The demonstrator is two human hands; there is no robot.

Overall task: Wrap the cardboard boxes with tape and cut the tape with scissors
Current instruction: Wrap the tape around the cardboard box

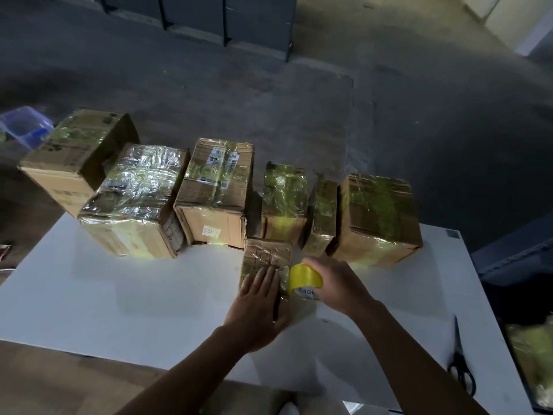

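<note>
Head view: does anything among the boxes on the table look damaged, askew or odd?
The labelled box in the row has a crumpled, torn bottom edge. The far-left box sits tilted and seems to overhang the far corner of the table. Nothing else stands out.

The left hand (256, 301) lies flat, fingers straight, on a small cardboard box (266, 253), which sits on the white table (134, 295). Just right of it, the right hand (336, 284) grips a yellow tape roll (305, 278) (lettering shows on its core) beside the box's right edge. Beyond both hands stands a row of taped boxes (215, 187). Well off to the right hand's right lie the scissors (460, 365).
</note>
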